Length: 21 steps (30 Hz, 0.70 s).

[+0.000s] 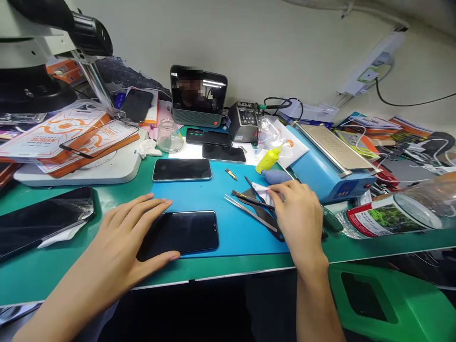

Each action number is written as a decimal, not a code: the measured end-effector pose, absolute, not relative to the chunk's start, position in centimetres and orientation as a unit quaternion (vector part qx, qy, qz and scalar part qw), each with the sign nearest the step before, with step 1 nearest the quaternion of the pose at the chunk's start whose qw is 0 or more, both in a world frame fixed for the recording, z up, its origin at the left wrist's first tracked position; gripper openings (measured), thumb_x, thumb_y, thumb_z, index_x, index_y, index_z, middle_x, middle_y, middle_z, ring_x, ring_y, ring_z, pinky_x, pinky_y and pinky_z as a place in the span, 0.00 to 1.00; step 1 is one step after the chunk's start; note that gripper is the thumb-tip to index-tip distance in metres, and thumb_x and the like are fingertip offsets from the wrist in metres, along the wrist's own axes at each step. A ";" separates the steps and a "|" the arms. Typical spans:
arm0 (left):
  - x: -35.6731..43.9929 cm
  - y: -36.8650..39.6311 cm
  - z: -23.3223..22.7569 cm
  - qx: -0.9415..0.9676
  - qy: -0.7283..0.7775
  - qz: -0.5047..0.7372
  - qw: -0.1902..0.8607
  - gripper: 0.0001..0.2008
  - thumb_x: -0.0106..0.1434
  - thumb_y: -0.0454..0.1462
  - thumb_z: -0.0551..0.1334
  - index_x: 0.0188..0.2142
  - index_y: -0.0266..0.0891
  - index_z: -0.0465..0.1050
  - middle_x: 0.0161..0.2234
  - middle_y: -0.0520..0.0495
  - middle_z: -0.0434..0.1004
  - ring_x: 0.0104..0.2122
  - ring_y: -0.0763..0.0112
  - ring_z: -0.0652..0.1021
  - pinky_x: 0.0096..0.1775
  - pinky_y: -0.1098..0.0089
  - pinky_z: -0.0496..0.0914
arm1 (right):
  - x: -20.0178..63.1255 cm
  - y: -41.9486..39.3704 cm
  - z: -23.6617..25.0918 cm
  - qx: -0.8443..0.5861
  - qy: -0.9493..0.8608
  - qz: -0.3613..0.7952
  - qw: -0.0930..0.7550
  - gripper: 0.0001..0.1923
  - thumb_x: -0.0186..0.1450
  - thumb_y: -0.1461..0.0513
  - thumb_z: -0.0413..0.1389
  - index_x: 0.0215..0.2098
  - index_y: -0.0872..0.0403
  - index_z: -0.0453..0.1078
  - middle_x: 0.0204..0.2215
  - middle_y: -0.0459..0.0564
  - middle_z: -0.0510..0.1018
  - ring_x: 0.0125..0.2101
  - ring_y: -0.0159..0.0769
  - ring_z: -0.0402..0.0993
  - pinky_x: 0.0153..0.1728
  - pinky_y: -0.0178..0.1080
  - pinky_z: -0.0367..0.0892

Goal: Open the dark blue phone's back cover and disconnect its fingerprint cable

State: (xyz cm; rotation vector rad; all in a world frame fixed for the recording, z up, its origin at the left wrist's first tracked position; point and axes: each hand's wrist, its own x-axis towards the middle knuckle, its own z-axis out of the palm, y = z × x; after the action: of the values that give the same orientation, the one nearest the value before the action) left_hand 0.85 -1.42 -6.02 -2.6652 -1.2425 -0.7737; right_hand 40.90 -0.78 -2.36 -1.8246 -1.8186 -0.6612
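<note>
A dark phone [188, 232] lies flat on the blue mat [192, 199], its left end partly covered by my left hand [131, 232]. That hand is open, thumb along the near edge and fingers over the far edge. My right hand [297, 213] pinches a small white cloth or tissue [261, 189] at the mat's right side. Beneath and beside it lie tweezers [249, 213], a brush [247, 197] and dark flat tools [261, 211]. A blue-grey air blower [276, 177] rests just beyond the right hand.
Phones [182, 169] lie farther back near a glass jar [170, 135]. A yellow bottle [269, 159] and a blue heating machine [317, 166] stand at right, beside a large plastic bottle [388, 216]. A microscope [39, 71] overhangs the left, above boxes [67, 128]. Another phone [50, 216] lies left.
</note>
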 end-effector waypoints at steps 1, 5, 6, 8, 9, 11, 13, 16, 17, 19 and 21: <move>0.9 -1.5 -6.0 -0.876 -0.410 -0.251 0.044 0.41 0.84 0.66 0.55 0.81 0.42 0.61 0.70 0.35 0.78 0.72 0.42 0.74 0.69 0.45 0.66 | 40.3 -0.9 -2.0 -0.656 -0.659 -0.248 0.272 0.08 0.83 0.58 0.65 0.49 0.54 0.81 0.44 0.49 0.85 0.45 0.40 0.83 0.52 0.47 0.82; 0.9 -1.5 -5.8 -0.879 -0.412 -0.241 0.021 0.41 0.83 0.66 0.56 0.82 0.45 0.59 0.72 0.38 0.78 0.74 0.44 0.72 0.72 0.47 0.66 | 35.7 -2.9 -0.9 -0.584 -0.693 -0.231 0.354 0.04 0.84 0.62 0.63 0.53 0.52 0.82 0.48 0.55 0.87 0.48 0.44 0.85 0.52 0.47 0.78; 0.9 -1.5 -5.7 -0.879 -0.412 -0.240 0.017 0.41 0.83 0.66 0.56 0.82 0.46 0.59 0.72 0.38 0.78 0.74 0.45 0.73 0.72 0.47 0.66 | 34.4 -3.6 -0.9 -0.562 -0.724 -0.204 0.344 0.04 0.83 0.64 0.64 0.53 0.52 0.82 0.47 0.53 0.88 0.47 0.43 0.84 0.52 0.47 0.77; 1.0 -1.6 -5.6 -0.879 -0.412 -0.238 0.010 0.42 0.83 0.67 0.56 0.82 0.46 0.60 0.72 0.39 0.78 0.73 0.46 0.73 0.72 0.49 0.67 | 32.3 -4.7 -1.0 -0.515 -0.783 -0.147 0.316 0.06 0.82 0.67 0.64 0.54 0.53 0.81 0.45 0.50 0.88 0.45 0.40 0.84 0.49 0.45 0.77; 1.0 -1.6 -5.5 -0.880 -0.413 -0.237 0.007 0.42 0.82 0.67 0.56 0.81 0.46 0.60 0.71 0.39 0.78 0.73 0.46 0.74 0.72 0.49 0.67 | 31.7 -5.1 -1.1 -0.494 -0.807 -0.120 0.300 0.08 0.82 0.68 0.62 0.56 0.54 0.81 0.45 0.49 0.88 0.45 0.39 0.84 0.48 0.44 0.77; 1.1 -1.6 -5.3 -0.879 -0.415 -0.236 0.001 0.41 0.82 0.67 0.57 0.81 0.46 0.62 0.69 0.39 0.80 0.70 0.47 0.76 0.70 0.50 0.69 | 31.4 -5.6 -1.4 -0.467 -0.835 -0.080 0.279 0.13 0.83 0.71 0.59 0.60 0.57 0.81 0.46 0.51 0.87 0.46 0.39 0.84 0.49 0.44 0.79; 1.1 -1.7 -5.0 -0.878 -0.417 -0.237 -0.001 0.41 0.82 0.67 0.57 0.80 0.47 0.63 0.67 0.41 0.82 0.68 0.47 0.77 0.68 0.50 0.70 | 31.7 -6.0 -1.6 -0.451 -0.849 -0.063 0.268 0.16 0.82 0.73 0.57 0.63 0.60 0.80 0.47 0.53 0.87 0.48 0.40 0.84 0.50 0.44 0.80; 1.1 -1.8 -4.7 -0.878 -0.416 -0.236 -0.006 0.40 0.82 0.67 0.57 0.80 0.48 0.63 0.65 0.43 0.84 0.66 0.49 0.77 0.67 0.52 0.70 | 32.4 -6.6 -1.6 -0.427 -0.866 -0.062 0.253 0.15 0.83 0.72 0.56 0.64 0.62 0.79 0.48 0.54 0.88 0.48 0.41 0.82 0.50 0.44 0.79; 1.1 -1.9 -4.7 -0.879 -0.415 -0.234 -0.008 0.39 0.82 0.67 0.57 0.80 0.48 0.63 0.64 0.44 0.84 0.66 0.49 0.77 0.67 0.52 0.70 | 32.4 -6.7 -1.6 -0.422 -0.870 -0.067 0.247 0.15 0.83 0.72 0.57 0.64 0.63 0.79 0.48 0.54 0.88 0.48 0.42 0.82 0.49 0.45 0.79; 1.1 -1.9 -4.6 -0.879 -0.415 -0.233 -0.011 0.39 0.82 0.66 0.58 0.80 0.48 0.63 0.63 0.44 0.84 0.65 0.49 0.78 0.66 0.52 0.71 | 32.3 -6.8 -1.5 -0.422 -0.870 -0.086 0.239 0.16 0.82 0.73 0.59 0.65 0.65 0.79 0.48 0.56 0.88 0.48 0.44 0.81 0.48 0.47 0.77; 1.1 -1.9 -4.6 -0.879 -0.415 -0.233 -0.013 0.40 0.82 0.66 0.58 0.81 0.48 0.63 0.62 0.44 0.85 0.64 0.48 0.78 0.65 0.50 0.71 | 32.1 -6.8 -1.5 -0.429 -0.867 -0.103 0.230 0.17 0.80 0.75 0.61 0.65 0.67 0.78 0.46 0.56 0.87 0.46 0.45 0.79 0.47 0.49 0.76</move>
State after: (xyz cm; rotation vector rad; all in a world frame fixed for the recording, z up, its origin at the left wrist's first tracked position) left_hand 1.05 -1.91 -4.56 -2.7854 -1.3157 -0.7371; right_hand 32.14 -6.83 -1.48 -1.1799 -2.3861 -0.2844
